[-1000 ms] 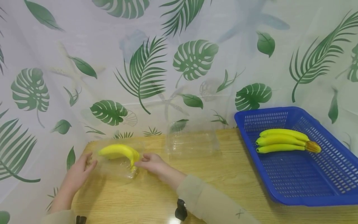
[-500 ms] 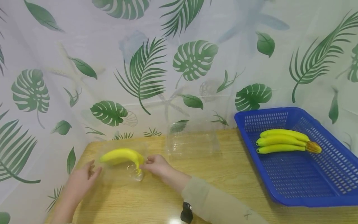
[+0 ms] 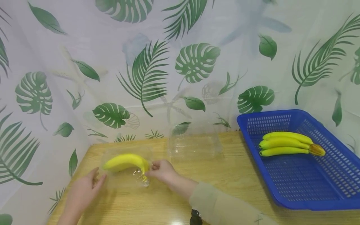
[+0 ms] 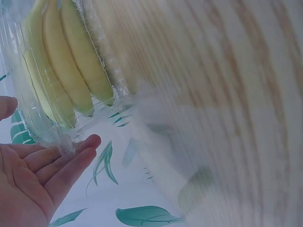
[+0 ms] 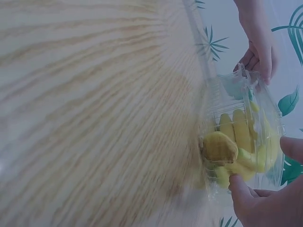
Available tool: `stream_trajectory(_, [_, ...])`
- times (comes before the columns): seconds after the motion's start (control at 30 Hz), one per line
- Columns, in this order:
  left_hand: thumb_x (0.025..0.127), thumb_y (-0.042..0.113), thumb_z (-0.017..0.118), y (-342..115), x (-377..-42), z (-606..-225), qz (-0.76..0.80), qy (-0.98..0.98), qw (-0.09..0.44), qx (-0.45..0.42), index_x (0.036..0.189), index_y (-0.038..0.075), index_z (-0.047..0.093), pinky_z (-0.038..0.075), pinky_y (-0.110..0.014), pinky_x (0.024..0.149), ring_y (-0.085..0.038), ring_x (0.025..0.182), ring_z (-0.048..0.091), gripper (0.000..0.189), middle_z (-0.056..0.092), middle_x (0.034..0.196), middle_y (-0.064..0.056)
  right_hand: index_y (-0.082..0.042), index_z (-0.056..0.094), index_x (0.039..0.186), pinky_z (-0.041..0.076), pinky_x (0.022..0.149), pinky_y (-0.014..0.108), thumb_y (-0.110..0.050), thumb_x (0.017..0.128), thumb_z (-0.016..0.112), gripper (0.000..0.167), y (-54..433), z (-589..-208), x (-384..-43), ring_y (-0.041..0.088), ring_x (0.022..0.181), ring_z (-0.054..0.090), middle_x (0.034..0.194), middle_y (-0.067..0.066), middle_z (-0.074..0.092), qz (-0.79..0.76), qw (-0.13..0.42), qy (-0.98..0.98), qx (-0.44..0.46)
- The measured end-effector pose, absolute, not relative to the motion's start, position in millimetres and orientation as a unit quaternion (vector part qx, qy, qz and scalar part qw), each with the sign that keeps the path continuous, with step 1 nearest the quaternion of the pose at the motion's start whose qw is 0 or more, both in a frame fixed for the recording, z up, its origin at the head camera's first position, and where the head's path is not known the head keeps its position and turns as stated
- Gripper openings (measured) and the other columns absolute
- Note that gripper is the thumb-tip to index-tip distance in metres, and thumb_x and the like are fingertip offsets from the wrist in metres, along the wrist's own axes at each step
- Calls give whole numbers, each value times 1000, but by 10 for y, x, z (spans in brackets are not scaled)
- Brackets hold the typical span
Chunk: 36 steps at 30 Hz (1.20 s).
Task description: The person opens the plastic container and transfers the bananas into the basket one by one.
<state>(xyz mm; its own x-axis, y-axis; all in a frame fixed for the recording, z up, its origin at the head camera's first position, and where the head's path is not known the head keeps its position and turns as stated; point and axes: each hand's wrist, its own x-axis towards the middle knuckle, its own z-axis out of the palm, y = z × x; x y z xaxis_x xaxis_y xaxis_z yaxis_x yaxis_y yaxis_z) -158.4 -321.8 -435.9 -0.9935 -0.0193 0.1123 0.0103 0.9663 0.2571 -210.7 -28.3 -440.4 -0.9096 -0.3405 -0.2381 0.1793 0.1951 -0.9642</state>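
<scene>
Extending nearly straight fingers to the left edge of a clear plastic clamshell (image 3: 140,175), the left hand (image 3: 82,192) touches the box and is, as we read it, unclenched; its thumb stands apart from the fingers. Inside the clamshell, over the left part of the wooden table (image 3: 163,201), we find a bunch of bananas (image 3: 125,160) showing through the wall. The lid appears to be down, though we cannot tell whether its rim is fastened, nor whether the box rests fully on the tabletop. At the box's right end, the right hand (image 3: 164,171) grasps it between thumb and fingers. Farther right, by the leaf-printed backdrop (image 3: 112,78), we note a second clamshell (image 3: 194,143), its lid seemingly raised. At the far right, a blue plastic basket (image 3: 261,165) holds another bunch (image 3: 285,144), stem end pointing right. We judge the step in hand to be closing or settling the filled box. The next move, in our view, calls for checking the rim before either hand lets go; the basket's fruit would then be the natural reach, with the second clamshell near enough to receive it.
</scene>
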Motion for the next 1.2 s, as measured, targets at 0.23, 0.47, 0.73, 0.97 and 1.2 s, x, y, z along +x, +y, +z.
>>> stream_trajectory(0.23, [109, 37, 57, -3142, -1526, -4394, -127, -989, 71, -9, 140, -16, 56, 63, -59, 81, -40, 85, 75, 62, 78, 100, -26, 18, 49, 146, 46, 120, 60, -9, 91, 80, 68, -211, -4374, -2034, 50, 138, 58, 145, 33, 61, -626, 204, 751, -53])
stream_trajectory(0.47, [110, 39, 56, -3104, -1444, -4422, -121, -991, 64, 4, 140, -16, 56, 64, -58, 79, -43, 87, 76, 63, 77, 105, -29, 19, 47, 146, 47, 119, 60, -8, 91, 80, 69, -171, -4372, -1955, 51, 137, 58, 145, 35, 60, -629, 207, 747, -55])
stream_trajectory(0.73, [109, 38, 58, -3049, -1354, -4415, -121, -990, 67, 4, 138, -16, 58, 64, -59, 80, -44, 91, 77, 62, 78, 107, -28, 20, 46, 146, 49, 117, 60, -8, 92, 78, 69, -88, -4371, -1858, 52, 137, 57, 146, 36, 58, -625, 204, 750, -69])
stream_trajectory(0.97, [106, 38, 62, -3005, -1292, -4420, -128, -989, 79, -3, 136, -14, 61, 64, -55, 73, -38, 83, 78, 59, 80, 103, -23, 21, 46, 146, 52, 115, 57, -7, 92, 78, 68, -13, -4402, -1776, 51, 134, 61, 145, 37, 58, -630, 199, 747, -75])
stream_trajectory(1.2, [104, 36, 65, -2943, -1266, -4441, -127, -987, 96, -21, 134, -13, 62, 64, -54, 71, -37, 82, 78, 57, 80, 102, -21, 21, 47, 145, 53, 114, 55, -6, 91, 79, 68, 88, -4416, -1729, 50, 132, 63, 145, 37, 57, -640, 201, 738, -69])
